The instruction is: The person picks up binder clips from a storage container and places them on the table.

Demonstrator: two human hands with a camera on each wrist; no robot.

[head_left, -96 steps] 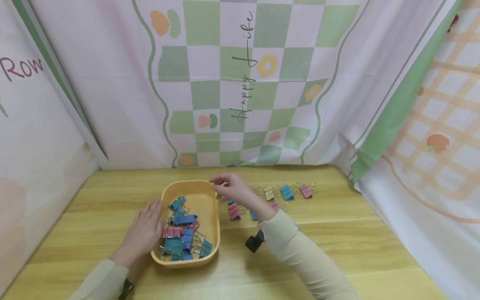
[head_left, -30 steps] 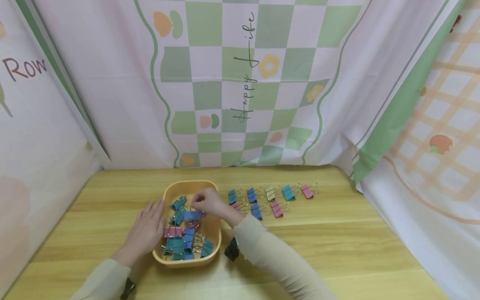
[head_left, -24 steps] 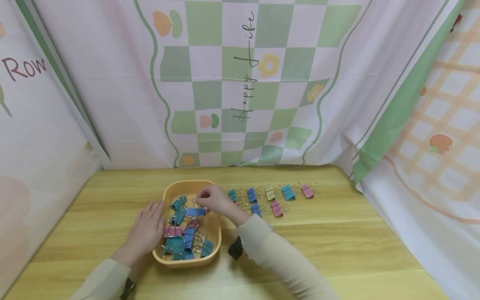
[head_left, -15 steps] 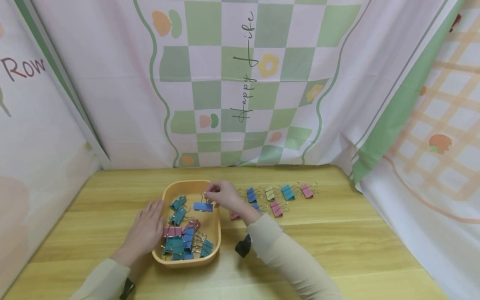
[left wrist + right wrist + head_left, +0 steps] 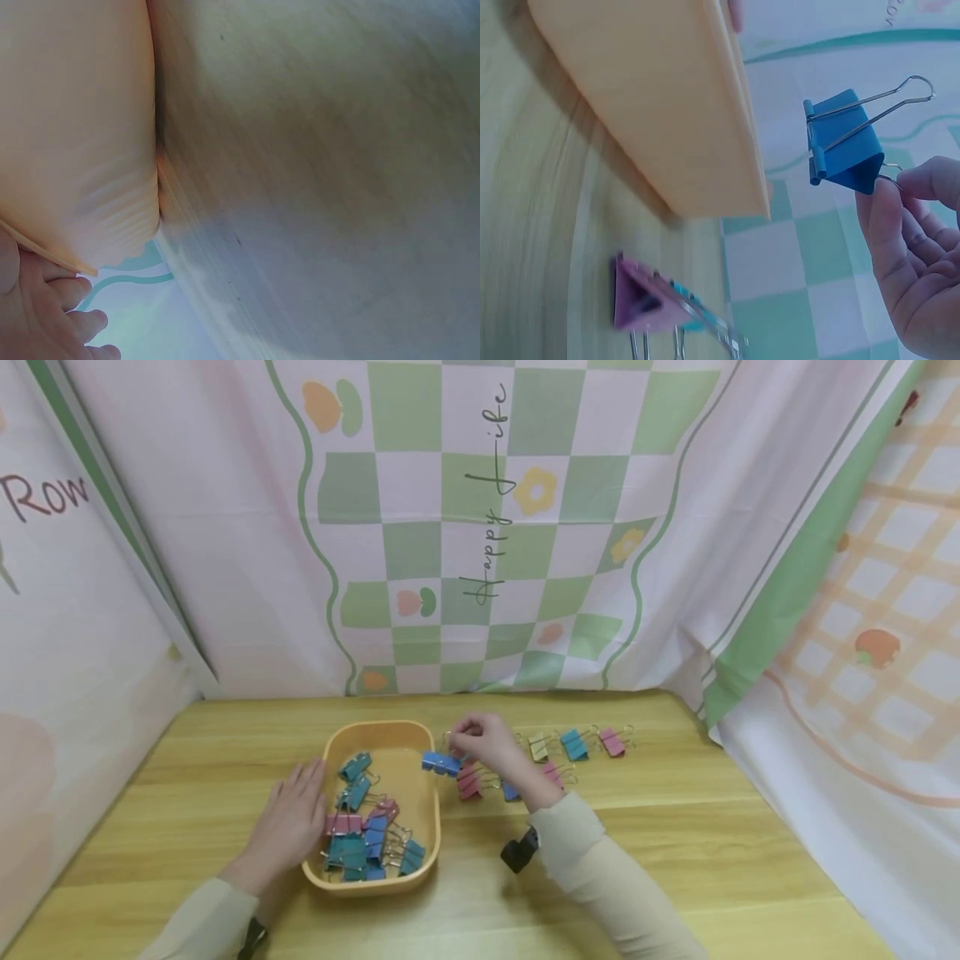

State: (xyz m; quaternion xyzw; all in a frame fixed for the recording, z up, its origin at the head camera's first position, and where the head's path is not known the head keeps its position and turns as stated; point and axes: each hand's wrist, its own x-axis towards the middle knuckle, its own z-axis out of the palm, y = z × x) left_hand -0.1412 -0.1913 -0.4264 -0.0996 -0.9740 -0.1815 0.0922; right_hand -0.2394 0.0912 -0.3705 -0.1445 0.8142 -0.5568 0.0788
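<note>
Touching the left side of a yellow tray (image 5: 408, 770) of loose clips (image 5: 347, 852), the left hand (image 5: 291, 817) lies with straight fingers. Farther out, the right hand (image 5: 489, 747) pinches a blue clip (image 5: 440, 764) by a wire handle (image 5: 892, 165) above the tray's right rim, near more clips (image 5: 574, 745) on the table (image 5: 720, 827) before a curtain (image 5: 408, 489).

Pale beige sleeves cover the forearms — the left sleeve (image 5: 206, 917) plain, the right sleeve (image 5: 618, 881) lightly creased. A blocky black device (image 5: 519, 851) sits at the right wrist; a dark device (image 5: 253, 937) shows at the left.
</note>
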